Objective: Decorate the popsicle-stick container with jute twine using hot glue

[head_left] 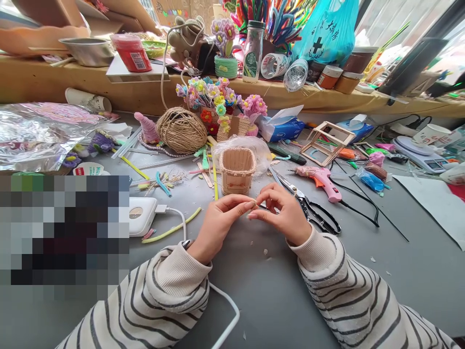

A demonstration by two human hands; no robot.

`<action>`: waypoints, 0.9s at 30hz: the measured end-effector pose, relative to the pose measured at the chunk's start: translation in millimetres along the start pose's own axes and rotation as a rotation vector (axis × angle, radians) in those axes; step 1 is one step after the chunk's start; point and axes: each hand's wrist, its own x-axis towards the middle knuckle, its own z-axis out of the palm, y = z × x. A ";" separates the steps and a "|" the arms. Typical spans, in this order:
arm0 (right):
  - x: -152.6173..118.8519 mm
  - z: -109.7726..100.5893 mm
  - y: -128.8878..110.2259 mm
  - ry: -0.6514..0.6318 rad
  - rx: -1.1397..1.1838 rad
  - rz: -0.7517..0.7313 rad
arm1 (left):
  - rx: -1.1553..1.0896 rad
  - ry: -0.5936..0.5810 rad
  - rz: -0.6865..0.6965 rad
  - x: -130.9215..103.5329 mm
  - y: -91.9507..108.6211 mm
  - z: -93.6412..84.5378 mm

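Just in front of a small wooden basket, my two hands meet at the fingertips. My left hand is closed in a pinch, thumb against forefinger, on something tiny that I cannot make out. Opposite it, my right hand has its fingers curled and closed at the same spot; what lies in them is too small to name. The basket stands upright and has a twine-wrapped rim and a little reddish-brown mark on its front. Black-handled scissors lie beside my right hand, partly hidden by it.
A pink glue gun with a black cord lies on the right. A ball of twine and pipe-cleaner flowers are behind the basket. At left, a white power bank has a white cable running under my left arm. A wooden frame stands back right.
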 end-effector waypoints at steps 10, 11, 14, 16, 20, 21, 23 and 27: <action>-2.0 -2.8 -1.4 0.042 -0.006 -0.019 | -0.066 0.002 -0.057 0.8 0.4 1.1; -2.2 -3.0 -2.1 0.041 -0.006 -0.029 | -0.081 0.003 -0.069 0.9 1.2 1.6; -3.3 -4.1 -4.3 0.047 0.004 -0.077 | -0.079 -0.017 -0.103 1.4 3.2 1.9; -4.2 -4.6 -5.1 0.057 0.020 -0.101 | -0.067 -0.037 -0.117 1.8 3.6 1.0; -4.8 -5.4 -4.6 0.103 0.086 -0.054 | -0.048 -0.073 -0.089 1.6 2.8 -0.6; -4.5 -5.5 -4.2 0.113 0.113 -0.024 | -0.044 -0.087 -0.069 1.1 2.7 -0.6; -3.7 -5.6 -3.7 0.128 0.178 0.041 | -0.023 -0.123 -0.023 -0.5 2.8 0.0; -2.4 -5.3 -3.5 0.123 0.281 0.143 | 0.164 -0.121 0.104 -3.7 4.5 0.9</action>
